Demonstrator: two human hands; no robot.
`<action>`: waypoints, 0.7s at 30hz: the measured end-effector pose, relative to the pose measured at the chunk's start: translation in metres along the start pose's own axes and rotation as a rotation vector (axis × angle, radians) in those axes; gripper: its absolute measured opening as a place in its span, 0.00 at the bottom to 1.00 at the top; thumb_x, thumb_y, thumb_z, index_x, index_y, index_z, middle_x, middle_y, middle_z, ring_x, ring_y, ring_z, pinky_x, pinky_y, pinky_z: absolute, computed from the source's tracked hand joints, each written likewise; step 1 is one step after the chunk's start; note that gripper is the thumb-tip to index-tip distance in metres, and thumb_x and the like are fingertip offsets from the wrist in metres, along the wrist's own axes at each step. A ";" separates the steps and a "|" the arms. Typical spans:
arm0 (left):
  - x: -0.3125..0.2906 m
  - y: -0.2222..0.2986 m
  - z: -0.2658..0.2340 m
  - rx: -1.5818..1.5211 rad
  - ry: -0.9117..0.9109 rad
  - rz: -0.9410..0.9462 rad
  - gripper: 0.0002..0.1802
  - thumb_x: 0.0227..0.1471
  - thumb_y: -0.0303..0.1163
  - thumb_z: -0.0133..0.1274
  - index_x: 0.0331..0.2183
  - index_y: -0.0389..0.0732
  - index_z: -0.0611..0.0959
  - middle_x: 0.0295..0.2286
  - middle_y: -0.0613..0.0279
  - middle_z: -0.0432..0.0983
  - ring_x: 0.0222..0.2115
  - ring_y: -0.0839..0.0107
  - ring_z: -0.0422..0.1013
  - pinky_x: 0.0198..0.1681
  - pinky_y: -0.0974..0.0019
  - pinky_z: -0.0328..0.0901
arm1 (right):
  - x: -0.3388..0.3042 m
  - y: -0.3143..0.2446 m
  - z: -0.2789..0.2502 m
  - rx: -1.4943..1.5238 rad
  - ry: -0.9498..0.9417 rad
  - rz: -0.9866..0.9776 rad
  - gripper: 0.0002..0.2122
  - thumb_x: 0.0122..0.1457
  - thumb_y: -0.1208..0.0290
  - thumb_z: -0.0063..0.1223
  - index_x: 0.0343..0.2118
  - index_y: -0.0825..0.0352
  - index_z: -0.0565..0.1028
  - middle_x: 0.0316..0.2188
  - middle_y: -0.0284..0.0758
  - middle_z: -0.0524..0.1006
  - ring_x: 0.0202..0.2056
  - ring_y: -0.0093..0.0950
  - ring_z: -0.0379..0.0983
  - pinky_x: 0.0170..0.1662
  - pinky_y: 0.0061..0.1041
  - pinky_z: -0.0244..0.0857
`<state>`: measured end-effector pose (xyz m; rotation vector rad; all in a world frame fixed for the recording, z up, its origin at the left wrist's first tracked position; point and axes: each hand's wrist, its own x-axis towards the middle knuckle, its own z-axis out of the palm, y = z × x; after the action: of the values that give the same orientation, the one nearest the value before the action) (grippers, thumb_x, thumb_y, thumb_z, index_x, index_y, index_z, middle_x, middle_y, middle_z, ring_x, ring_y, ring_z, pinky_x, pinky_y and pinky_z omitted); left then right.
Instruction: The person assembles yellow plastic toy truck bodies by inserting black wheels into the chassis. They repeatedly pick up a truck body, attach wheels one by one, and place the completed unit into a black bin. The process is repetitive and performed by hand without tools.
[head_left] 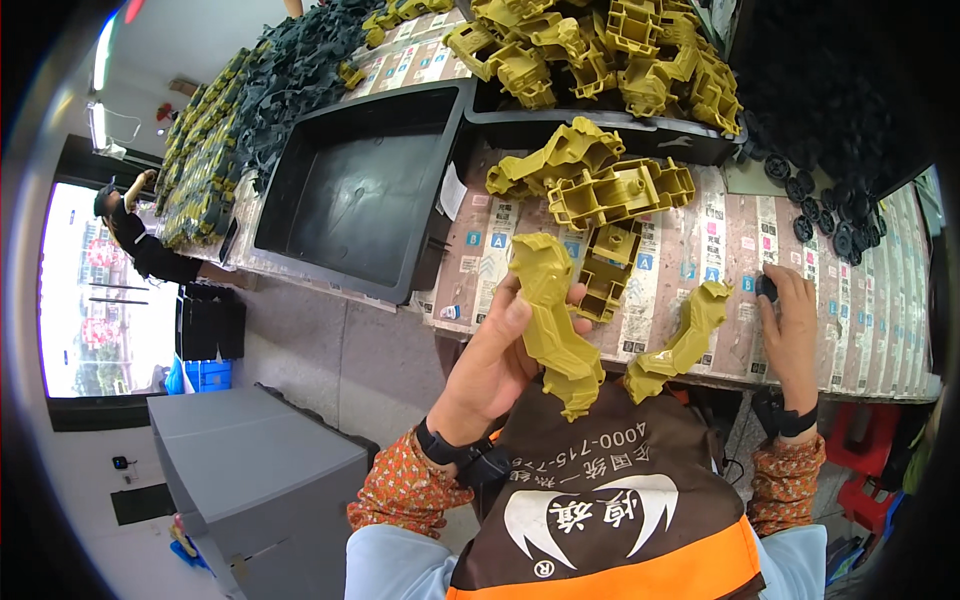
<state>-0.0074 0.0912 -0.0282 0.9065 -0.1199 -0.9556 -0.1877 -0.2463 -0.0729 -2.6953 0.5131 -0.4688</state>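
My left hand point(498, 352) is closed around a yellow-green plastic toy vehicle body point(560, 335), held upright above the table's near edge. Between the thumb and fingertips of my right hand point(793, 325) is a small black wheel point(766, 288), low over the tabletop. A second yellow-green body point(682, 345) lies at the table edge between my hands. Just beyond my left hand, several more bodies point(615, 190) are heaped on the table, some with their hollow side up.
A black tray point(405, 265) with a bare bottom stands left of the heap. Behind it, another black tray point(640, 135) is piled with yellow-green bodies. Loose black wheels point(835, 220) lie far right. Dark and yellow parts cover the table's far left, where another person point(150, 240) stands.
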 end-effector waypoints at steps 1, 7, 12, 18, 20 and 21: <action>0.001 -0.001 -0.004 -0.056 -0.013 -0.014 0.37 0.68 0.52 0.44 0.69 0.45 0.57 0.61 0.46 0.65 0.53 0.51 0.73 0.55 0.44 0.72 | 0.000 0.000 -0.001 -0.009 -0.023 0.005 0.21 0.56 0.82 0.55 0.55 0.70 0.71 0.50 0.45 0.73 0.52 0.46 0.67 0.58 0.40 0.62; 0.000 -0.004 -0.013 -0.350 -0.139 -0.037 0.41 0.68 0.59 0.37 0.70 0.44 0.53 0.63 0.49 0.61 0.56 0.53 0.70 0.57 0.39 0.70 | 0.000 0.005 -0.002 -0.001 -0.051 0.017 0.21 0.59 0.81 0.53 0.57 0.69 0.71 0.50 0.46 0.72 0.51 0.47 0.67 0.57 0.40 0.62; -0.004 -0.009 -0.011 -0.521 -0.229 -0.038 0.43 0.67 0.62 0.37 0.72 0.49 0.48 0.66 0.50 0.56 0.62 0.52 0.64 0.61 0.29 0.62 | 0.006 -0.006 -0.013 0.301 -0.024 0.118 0.21 0.62 0.81 0.52 0.59 0.69 0.71 0.47 0.40 0.72 0.46 0.34 0.71 0.52 0.30 0.66; -0.007 -0.008 -0.001 -0.495 -0.273 -0.003 0.42 0.66 0.61 0.42 0.70 0.50 0.54 0.67 0.47 0.55 0.62 0.51 0.64 0.62 0.28 0.60 | 0.015 -0.056 -0.031 0.769 -0.074 0.202 0.21 0.62 0.81 0.52 0.59 0.70 0.72 0.46 0.32 0.72 0.43 0.19 0.71 0.48 0.20 0.66; -0.007 -0.006 0.005 -0.406 -0.221 -0.007 0.36 0.67 0.58 0.43 0.67 0.49 0.63 0.66 0.46 0.57 0.59 0.53 0.68 0.61 0.32 0.64 | 0.015 -0.077 -0.035 0.943 -0.105 0.223 0.21 0.62 0.80 0.53 0.59 0.71 0.72 0.46 0.32 0.72 0.43 0.20 0.71 0.49 0.20 0.67; -0.008 -0.004 0.010 -0.396 -0.170 -0.027 0.36 0.67 0.57 0.43 0.67 0.48 0.63 0.65 0.46 0.59 0.58 0.53 0.69 0.59 0.33 0.66 | 0.015 -0.085 -0.031 1.074 -0.144 0.203 0.21 0.63 0.80 0.53 0.60 0.71 0.71 0.46 0.32 0.72 0.44 0.20 0.71 0.50 0.20 0.68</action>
<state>-0.0195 0.0899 -0.0223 0.4638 -0.0597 -1.0353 -0.1618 -0.1870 -0.0073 -1.6136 0.3375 -0.3420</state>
